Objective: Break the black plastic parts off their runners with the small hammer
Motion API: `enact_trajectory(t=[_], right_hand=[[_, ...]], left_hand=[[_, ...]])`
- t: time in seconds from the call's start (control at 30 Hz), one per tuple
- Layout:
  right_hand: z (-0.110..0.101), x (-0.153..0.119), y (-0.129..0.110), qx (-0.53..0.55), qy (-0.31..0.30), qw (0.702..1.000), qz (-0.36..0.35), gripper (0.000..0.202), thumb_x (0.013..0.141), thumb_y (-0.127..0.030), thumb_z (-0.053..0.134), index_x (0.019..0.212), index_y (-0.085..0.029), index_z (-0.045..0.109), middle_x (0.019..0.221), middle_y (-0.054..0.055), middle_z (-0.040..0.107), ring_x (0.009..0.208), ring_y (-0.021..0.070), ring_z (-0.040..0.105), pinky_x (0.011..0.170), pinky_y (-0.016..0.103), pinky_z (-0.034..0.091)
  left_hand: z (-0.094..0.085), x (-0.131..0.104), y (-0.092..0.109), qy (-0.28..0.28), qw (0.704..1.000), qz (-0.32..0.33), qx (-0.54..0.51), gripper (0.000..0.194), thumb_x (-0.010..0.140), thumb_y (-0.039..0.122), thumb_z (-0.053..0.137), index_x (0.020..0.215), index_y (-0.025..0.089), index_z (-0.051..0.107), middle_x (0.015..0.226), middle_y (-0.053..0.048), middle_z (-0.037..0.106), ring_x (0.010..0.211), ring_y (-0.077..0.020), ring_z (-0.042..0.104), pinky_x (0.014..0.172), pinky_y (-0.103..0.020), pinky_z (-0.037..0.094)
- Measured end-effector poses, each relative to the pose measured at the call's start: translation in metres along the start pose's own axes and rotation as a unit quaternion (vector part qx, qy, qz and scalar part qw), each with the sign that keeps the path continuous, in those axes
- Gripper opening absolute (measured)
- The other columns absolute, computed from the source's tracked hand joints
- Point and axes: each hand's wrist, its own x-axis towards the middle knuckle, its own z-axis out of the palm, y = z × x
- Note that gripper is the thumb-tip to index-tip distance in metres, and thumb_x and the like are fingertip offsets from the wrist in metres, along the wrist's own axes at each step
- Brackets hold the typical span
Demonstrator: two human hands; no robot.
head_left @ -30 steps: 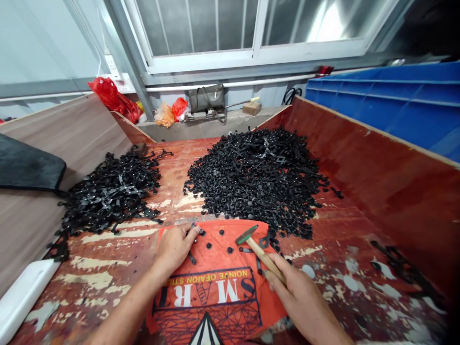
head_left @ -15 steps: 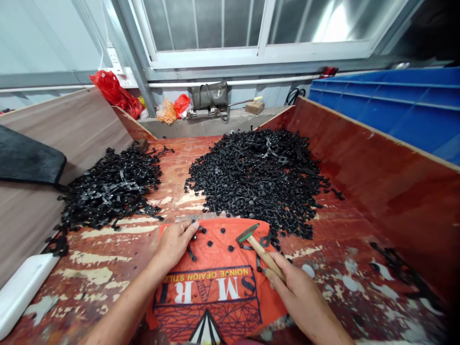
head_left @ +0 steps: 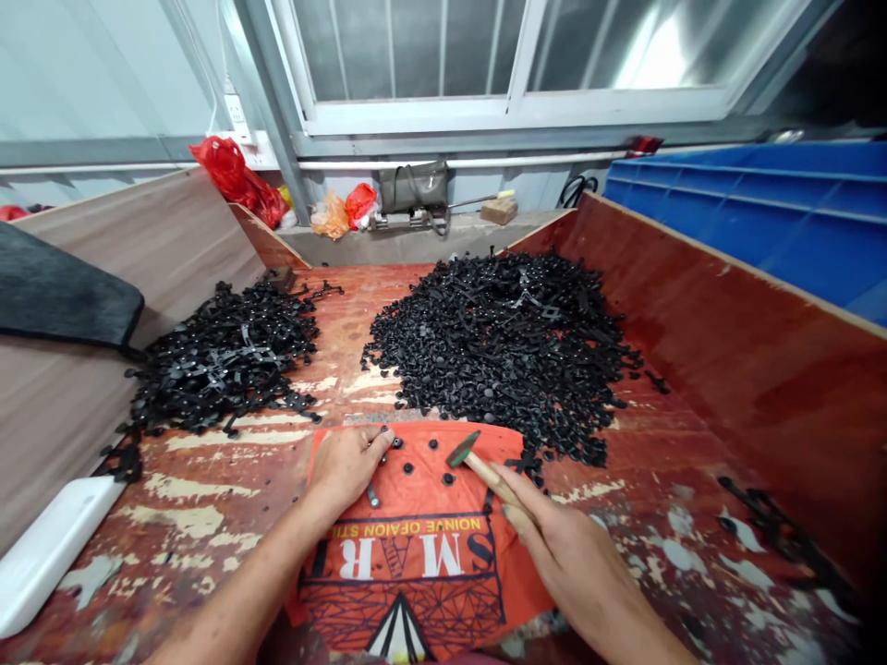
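Note:
My right hand [head_left: 537, 522] is wrapped round the wooden handle of a hammer [head_left: 493, 482]. Its small green head is raised over a red printed cloth [head_left: 416, 503] spread on the work surface. My left hand [head_left: 346, 471] rests at the cloth's upper left, thumb and fingers pinched by a small black part [head_left: 384, 430] that the fingertips partly hide. A black strip [head_left: 373, 497] pokes out below that hand. Several round black pieces, one of them a black button-like piece [head_left: 448, 478], lie on the cloth between my hands.
Behind the cloth rises a large heap of small black parts [head_left: 499, 342]; a second heap [head_left: 228, 360] lies to the left. Wooden side boards [head_left: 693, 286] enclose the red worn table [head_left: 208, 480]. A white box-like object [head_left: 59, 554] sits left, a blue crate [head_left: 755, 212] right.
The hammer and my right hand have shifted left, bringing the head nearer my left hand. My left hand stays in the same place on the cloth. The camera view has turned slightly.

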Motion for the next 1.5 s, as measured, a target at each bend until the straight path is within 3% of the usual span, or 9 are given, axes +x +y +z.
enact_trajectory(t=[0.2, 0.53, 0.73, 0.87, 1.03, 1.17, 1.3, 1.4, 1.5], right_hand=[[-0.01, 0.028, -0.033, -0.001, 0.026, 0.993, -0.115, 0.048, 0.099, -0.026, 0.041, 0.145, -0.04, 0.046, 0.113, 0.0, 0.075, 0.093, 0.0229, 0.073, 0.081, 0.034, 0.056], [-0.008, 0.047, -0.05, 0.016, 0.096, 0.978, -0.184, 0.049, 0.102, -0.026, 0.037, 0.151, -0.031, 0.038, 0.137, 0.002, 0.061, 0.114, 0.0213, 0.065, 0.099, 0.036, 0.051], [0.001, 0.055, -0.049, -0.086, 0.02, 0.986, -0.143, 0.053, 0.099, -0.024, 0.044, 0.15, -0.036, 0.037, 0.106, 0.002, 0.076, 0.088, 0.0247, 0.074, 0.077, 0.037, 0.058], [-0.002, 0.052, -0.051, -0.014, 0.072, 0.983, -0.168, 0.052, 0.103, -0.024, 0.033, 0.154, -0.03, 0.03, 0.129, 0.005, 0.067, 0.106, 0.022, 0.069, 0.091, 0.035, 0.053], [0.0, 0.051, -0.057, -0.143, 0.006, 0.98, -0.136, 0.05, 0.099, -0.026, 0.044, 0.148, -0.034, 0.043, 0.09, 0.004, 0.078, 0.076, 0.025, 0.074, 0.068, 0.032, 0.055], [0.0, 0.052, -0.057, -0.095, 0.059, 0.981, -0.159, 0.051, 0.099, -0.025, 0.044, 0.149, -0.037, 0.04, 0.095, 0.002, 0.078, 0.081, 0.021, 0.073, 0.072, 0.028, 0.054], [-0.001, 0.053, -0.059, -0.093, 0.034, 0.986, -0.137, 0.049, 0.097, -0.026, 0.048, 0.146, -0.034, 0.046, 0.09, 0.003, 0.079, 0.077, 0.0216, 0.074, 0.07, 0.028, 0.054], [-0.01, 0.05, -0.057, -0.012, 0.031, 0.989, -0.142, 0.05, 0.1, -0.027, 0.044, 0.15, -0.033, 0.04, 0.108, 0.003, 0.076, 0.092, 0.0216, 0.074, 0.08, 0.03, 0.055], [-0.023, 0.039, -0.048, 0.089, 0.053, 0.984, -0.145, 0.049, 0.103, -0.029, 0.037, 0.152, -0.035, 0.034, 0.139, 0.0, 0.06, 0.12, 0.0202, 0.062, 0.101, 0.034, 0.049]], left_hand=[[0.0, 0.004, -0.001, 0.007, 1.0, 0.014, -0.006, 0.046, 0.092, 0.05, 0.041, 0.057, 0.021, 0.052, 0.05, 0.002, 0.046, 0.056, -0.0164, 0.051, 0.055, -0.026, 0.023], [0.002, 0.002, -0.006, 0.016, 0.998, 0.063, -0.009, 0.046, 0.097, 0.047, 0.035, 0.068, 0.023, 0.062, 0.071, -0.003, 0.069, 0.071, -0.0205, 0.063, 0.068, -0.028, 0.034], [0.004, 0.0, -0.004, 0.031, 0.996, 0.075, 0.033, 0.048, 0.099, 0.044, 0.032, 0.068, 0.022, 0.061, 0.078, -0.004, 0.074, 0.081, -0.0235, 0.066, 0.096, -0.038, 0.028], [0.004, -0.001, -0.005, 0.032, 0.995, 0.081, 0.05, 0.049, 0.1, 0.044, 0.03, 0.071, 0.022, 0.062, 0.075, -0.004, 0.072, 0.076, -0.0224, 0.064, 0.084, -0.034, 0.032], [0.004, -0.002, -0.004, 0.033, 0.993, 0.086, 0.074, 0.05, 0.101, 0.043, 0.028, 0.072, 0.022, 0.063, 0.074, -0.004, 0.072, 0.075, -0.0218, 0.064, 0.082, -0.033, 0.031], [0.006, -0.003, -0.002, 0.031, 0.994, 0.082, 0.069, 0.051, 0.101, 0.042, 0.027, 0.068, 0.021, 0.061, 0.071, -0.004, 0.071, 0.073, -0.0222, 0.064, 0.084, -0.034, 0.031], [0.005, 0.001, -0.006, 0.02, 0.995, 0.091, 0.035, 0.048, 0.099, 0.042, 0.029, 0.071, 0.021, 0.062, 0.074, -0.003, 0.071, 0.075, -0.022, 0.064, 0.083, -0.033, 0.032], [-0.004, -0.001, -0.013, 0.0, 0.995, 0.1, -0.024, 0.041, 0.096, 0.043, 0.034, 0.076, 0.021, 0.062, 0.077, -0.001, 0.069, 0.075, -0.0202, 0.062, 0.07, -0.028, 0.034], [-0.018, -0.014, -0.017, -0.008, 0.992, 0.089, -0.084, 0.04, 0.091, 0.049, 0.041, 0.067, 0.021, 0.056, 0.067, 0.002, 0.06, 0.068, -0.0183, 0.055, 0.063, -0.026, 0.031]])
